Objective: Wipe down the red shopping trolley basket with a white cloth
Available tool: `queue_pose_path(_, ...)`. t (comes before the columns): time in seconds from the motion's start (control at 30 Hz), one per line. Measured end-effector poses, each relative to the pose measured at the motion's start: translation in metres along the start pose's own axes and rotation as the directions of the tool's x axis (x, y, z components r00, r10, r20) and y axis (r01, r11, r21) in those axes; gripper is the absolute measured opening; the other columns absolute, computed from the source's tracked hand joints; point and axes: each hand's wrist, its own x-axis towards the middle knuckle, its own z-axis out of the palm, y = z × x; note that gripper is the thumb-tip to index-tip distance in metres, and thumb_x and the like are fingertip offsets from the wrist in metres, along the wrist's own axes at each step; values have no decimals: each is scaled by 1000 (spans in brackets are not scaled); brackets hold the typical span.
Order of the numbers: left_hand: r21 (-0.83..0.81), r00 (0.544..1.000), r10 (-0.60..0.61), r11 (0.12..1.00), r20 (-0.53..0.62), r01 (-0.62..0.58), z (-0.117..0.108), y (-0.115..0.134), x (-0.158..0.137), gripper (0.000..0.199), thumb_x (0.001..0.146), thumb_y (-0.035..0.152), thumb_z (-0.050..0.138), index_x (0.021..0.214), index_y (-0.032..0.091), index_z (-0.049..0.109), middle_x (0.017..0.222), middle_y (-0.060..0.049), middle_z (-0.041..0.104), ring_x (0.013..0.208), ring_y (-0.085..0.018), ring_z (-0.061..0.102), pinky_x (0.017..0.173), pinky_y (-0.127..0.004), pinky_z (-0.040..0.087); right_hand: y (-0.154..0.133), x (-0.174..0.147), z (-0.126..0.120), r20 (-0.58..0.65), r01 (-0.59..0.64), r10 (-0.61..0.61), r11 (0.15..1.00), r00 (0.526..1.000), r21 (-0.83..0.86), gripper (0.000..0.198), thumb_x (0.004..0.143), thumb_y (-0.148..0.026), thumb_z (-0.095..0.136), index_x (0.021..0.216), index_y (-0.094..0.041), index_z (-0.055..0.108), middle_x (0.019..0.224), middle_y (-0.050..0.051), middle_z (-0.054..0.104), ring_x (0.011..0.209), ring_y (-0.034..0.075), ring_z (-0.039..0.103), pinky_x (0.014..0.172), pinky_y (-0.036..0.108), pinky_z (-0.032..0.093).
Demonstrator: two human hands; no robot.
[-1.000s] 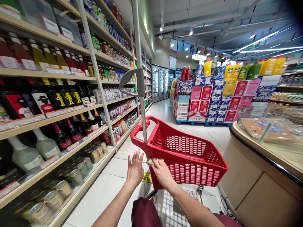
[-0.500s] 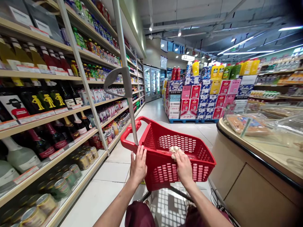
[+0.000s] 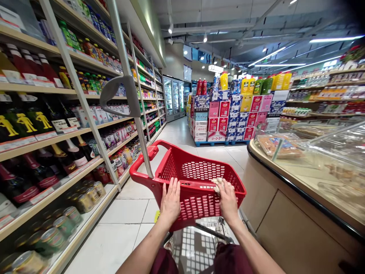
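A red plastic shopping cart (image 3: 196, 187) with slotted sides stands sideways in front of me, and I see nothing in its basket. My left hand (image 3: 170, 201) lies on the near rim, left of the middle, with its fingers stretched out and nothing in them. Farther right along that rim, my right hand (image 3: 228, 201) is closed over a crumpled cream-coloured cloth (image 3: 218, 183) and presses it on the edge. A metal pole (image 3: 142, 142) with a grey plastic loop handle (image 3: 131, 97) rises at the cart's handle end.
Shelves of bottles and cans (image 3: 68, 135) line the left side. A rounded display counter (image 3: 273, 198) with clear covers stands close on the right. Ahead are stacked drink cartons (image 3: 221, 121) on blue pallets and glass-door fridges (image 3: 173, 97). Pale tiles (image 3: 125, 211) cover the floor.
My right hand has slid the cloth along the rim toward the cart's right end. My left hand has also shifted rightward along the rim. The view has turned slightly right.
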Motion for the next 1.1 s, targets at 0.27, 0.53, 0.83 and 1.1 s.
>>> queue_pose_path(0.27,3,998,63,998,30,-63,10,16,7,63,71,15,40,133,12,28,140,-8,31,132,-21,14,108,-44,12,17,-2,-7,138,129,-129,992,982,10,59,76,0,25,129,-25,38,133,3,42,125,18,32,101,44,30)
queue_pose_path(0.53,-13,1000,-2,1000,31,3,14,21,7,62,71,16,40,132,9,31,139,-10,33,132,-23,16,108,-45,11,42,-8,-12,110,20,-1,985,994,-171,65,69,1,30,130,-21,37,129,6,46,120,23,36,96,43,34)
queue_pose_path(0.83,-24,999,4,1000,36,-3,13,20,8,61,71,16,40,131,8,32,139,-10,32,132,-23,16,109,-45,9,99,-9,-27,216,-107,174,951,961,-289,51,74,-6,30,116,-22,53,129,9,45,121,27,35,90,50,34)
queue_pose_path(1.1,33,999,2,999,34,-3,15,20,8,65,69,16,42,133,9,29,139,-11,32,132,-23,13,109,-45,9,42,-2,-6,181,7,-7,1000,983,0,63,68,2,27,122,-22,48,129,5,46,122,18,35,101,41,28)
